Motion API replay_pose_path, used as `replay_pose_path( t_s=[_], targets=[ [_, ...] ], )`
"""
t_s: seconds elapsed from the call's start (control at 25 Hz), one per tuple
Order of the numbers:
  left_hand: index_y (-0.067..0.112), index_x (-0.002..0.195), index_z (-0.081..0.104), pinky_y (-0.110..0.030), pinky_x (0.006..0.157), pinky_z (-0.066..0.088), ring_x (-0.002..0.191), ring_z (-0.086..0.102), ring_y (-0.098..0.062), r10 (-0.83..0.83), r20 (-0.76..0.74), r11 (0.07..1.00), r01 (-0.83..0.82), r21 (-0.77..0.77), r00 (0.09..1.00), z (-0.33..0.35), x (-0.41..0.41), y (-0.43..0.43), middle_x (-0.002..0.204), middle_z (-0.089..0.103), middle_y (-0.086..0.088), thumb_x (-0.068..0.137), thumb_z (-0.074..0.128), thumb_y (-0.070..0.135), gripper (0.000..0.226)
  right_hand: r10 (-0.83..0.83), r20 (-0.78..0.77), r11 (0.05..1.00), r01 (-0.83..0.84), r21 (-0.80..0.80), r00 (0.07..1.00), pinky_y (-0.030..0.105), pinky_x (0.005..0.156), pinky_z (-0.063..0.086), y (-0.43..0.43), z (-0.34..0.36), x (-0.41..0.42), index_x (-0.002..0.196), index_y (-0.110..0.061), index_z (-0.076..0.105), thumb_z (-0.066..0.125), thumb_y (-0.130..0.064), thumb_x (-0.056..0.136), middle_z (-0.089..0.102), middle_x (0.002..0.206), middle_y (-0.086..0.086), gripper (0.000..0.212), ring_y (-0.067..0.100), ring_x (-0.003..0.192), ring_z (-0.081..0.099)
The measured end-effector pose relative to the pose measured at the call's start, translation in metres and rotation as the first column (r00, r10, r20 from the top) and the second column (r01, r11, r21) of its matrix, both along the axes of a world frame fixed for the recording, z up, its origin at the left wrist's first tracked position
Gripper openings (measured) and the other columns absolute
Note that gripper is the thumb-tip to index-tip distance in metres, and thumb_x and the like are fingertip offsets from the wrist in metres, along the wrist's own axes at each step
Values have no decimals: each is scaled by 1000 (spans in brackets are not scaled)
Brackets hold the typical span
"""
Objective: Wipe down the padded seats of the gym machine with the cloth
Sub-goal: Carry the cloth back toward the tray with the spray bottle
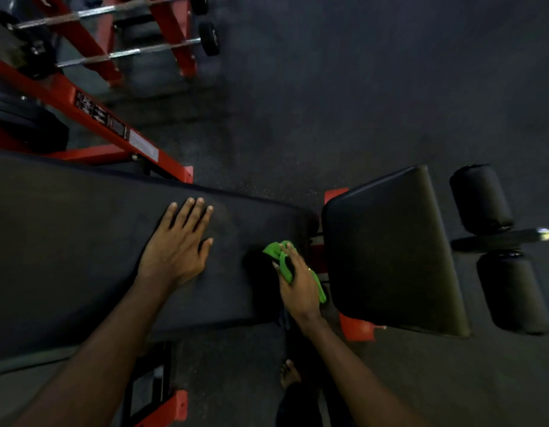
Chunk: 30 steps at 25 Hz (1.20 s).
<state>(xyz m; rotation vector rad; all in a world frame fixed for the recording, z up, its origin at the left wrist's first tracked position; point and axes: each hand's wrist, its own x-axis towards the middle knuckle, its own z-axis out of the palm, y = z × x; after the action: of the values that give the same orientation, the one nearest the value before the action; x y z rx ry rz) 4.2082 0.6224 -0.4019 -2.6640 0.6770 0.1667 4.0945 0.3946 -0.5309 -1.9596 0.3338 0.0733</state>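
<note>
At the far left, dark weight plates [23,118] are cut off by the frame edge and can barely be made out behind a red steel frame [113,124], whose label cannot be read. Well beyond the fingertips, a rack of chrome bars [128,53] is blurred and partly cropped. The long back pad [66,241], a broad slab with a matte, faintly grained black cover, is truncated at the left edge. The left hand [177,241] is laid flat on it, palm down, with the forearm reaching in from below; its fingers are held straight and slightly spread, and the thumb is splayed towards the right. Off that thumb's side, near the pad's rounded end, the green cloth [282,260] is seen bunched and soft-looking. Much of the cloth is hidden under the right hand [298,282], whose fingers and thumb are closed over it, with a fold pushed out between thumb and forefinger. The cloth is pressed against the back pad just short of the gap. Below the right wrist, a bare foot [290,372] is dimly visible on the speckled floor [359,87]. Just past the right fingertips, the seat pad [390,251] is shown as a smooth, slightly glossy wedge, untouched. Furthest right, two cylindrical roller pads [479,198] are blurred.
</note>
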Motion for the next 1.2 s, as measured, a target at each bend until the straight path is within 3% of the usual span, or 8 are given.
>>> replay_pose_path(
  t_s=[0.12, 0.36, 0.48, 0.68, 0.76, 0.88, 1.04, 1.2],
  targets=[
    [2, 148, 49, -49, 121, 21, 144, 41, -36, 103, -41, 978, -109, -176, 994, 21, 1, -32, 154, 45, -21, 95, 27, 44, 70, -64, -64, 998, 65, 11, 996, 22, 110, 37, -32, 47, 25, 140, -16, 57, 64, -30, 99, 59, 144, -2, 44, 15, 133, 54],
    [2, 139, 56, -49, 114, 35, 133, 53, -34, 92, -52, 865, -105, -491, 994, 91, 22, -118, 138, 60, -19, 103, 41, 34, 51, -21, -22, 999, 19, -50, 1000, 36, 84, 45, -105, 141, 71, 126, -15, 60, 58, -33, 101, 68, 124, 8, 31, 33, 115, 62],
    [1, 128, 63, -50, 103, 44, 115, 63, -35, 82, 12, 778, -56, -625, 997, 133, 52, -150, 123, 68, -19, 103, 52, 26, 37, -101, 61, 992, 105, -64, 993, 38, 79, 46, -144, 192, 94, 124, -18, 59, 56, -36, 101, 69, 120, 8, 29, 34, 111, 64],
    [4, 98, 68, -47, 77, 51, 83, 64, -39, -29, 21, 658, 35, -752, 999, 179, 91, -207, 91, 69, -17, 106, 45, 28, 34, -275, 126, 951, 289, -111, 953, 34, 79, 45, -201, 255, 104, 132, -21, 57, 52, -50, 101, 68, 127, 9, 43, 34, 115, 63],
    [1, 94, 66, -48, 77, 50, 82, 62, -41, -105, -37, 619, 36, -784, 994, 188, 99, -237, 89, 66, -18, 106, 46, 27, 35, -374, 156, 912, 393, -117, 914, 39, 84, 51, -223, 279, 94, 139, -23, 55, 52, -54, 100, 68, 128, 9, 50, 34, 116, 63],
    [4, 81, 58, -45, 70, 47, 75, 58, -38, -252, -65, 538, 85, -839, 965, 206, 101, -282, 77, 58, -12, 107, 46, 28, 37, -507, 198, 834, 535, -135, 839, 36, 79, 48, -258, 311, 74, 135, -20, 57, 53, -53, 101, 69, 122, 11, 48, 36, 112, 64],
    [6, 74, 51, -46, 68, 43, 75, 56, -40, -378, -57, 465, 136, -874, 924, 232, 95, -347, 76, 56, -16, 107, 47, 28, 39, -666, 264, 687, 711, -147, 698, 31, 77, 42, -309, 354, 35, 132, -15, 60, 52, -50, 102, 69, 122, 14, 47, 36, 111, 64],
    [3, 75, 53, -43, 67, 37, 78, 56, -41, -524, -57, 426, 203, -881, 850, 254, 62, -429, 79, 58, -20, 106, 48, 29, 40, -791, 318, 505, 851, -145, 524, 30, 72, 41, -360, 383, -43, 117, -13, 63, 52, -47, 102, 69, 103, 8, 39, 32, 97, 67]
  ],
)
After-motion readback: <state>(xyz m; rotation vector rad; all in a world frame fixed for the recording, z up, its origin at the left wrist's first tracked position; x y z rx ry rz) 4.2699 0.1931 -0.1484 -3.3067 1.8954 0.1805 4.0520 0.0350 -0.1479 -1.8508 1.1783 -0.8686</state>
